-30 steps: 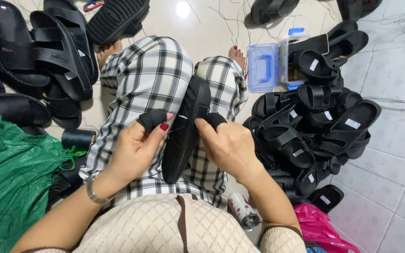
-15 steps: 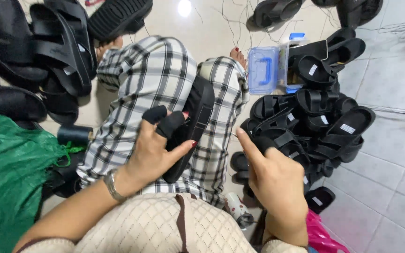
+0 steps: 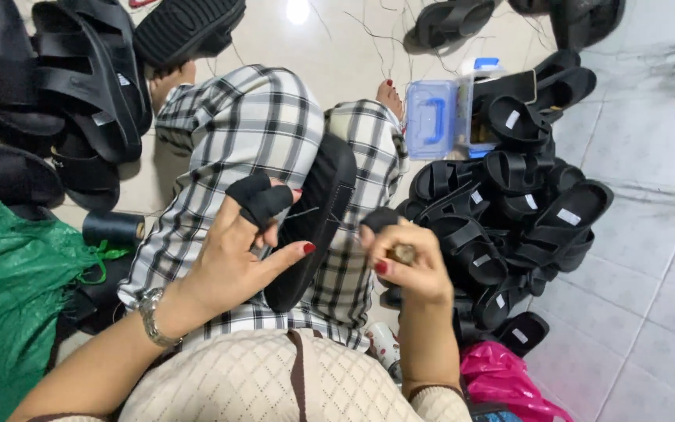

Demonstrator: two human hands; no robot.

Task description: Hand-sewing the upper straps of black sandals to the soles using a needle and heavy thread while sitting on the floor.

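White-labelled sandals [image 3: 509,227] beside right hand [image 3: 408,262]

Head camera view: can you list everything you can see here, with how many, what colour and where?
sandal on the lap: one, black, lying across the checked trousers, at the left hand
pile of sandals, right: many, black, on the floor by the right knee
pile of sandals, left: several, black, top left on the floor
plastic box: one, clear with blue handle, beside the right pile
thread spool: one, black, on the floor at left
green bag: one, lower left
pink bag: one, lower right
tiled floor: pale
left hand: black finger guards, on the sandal
right hand: closed fingers pinching a small object, not clear what
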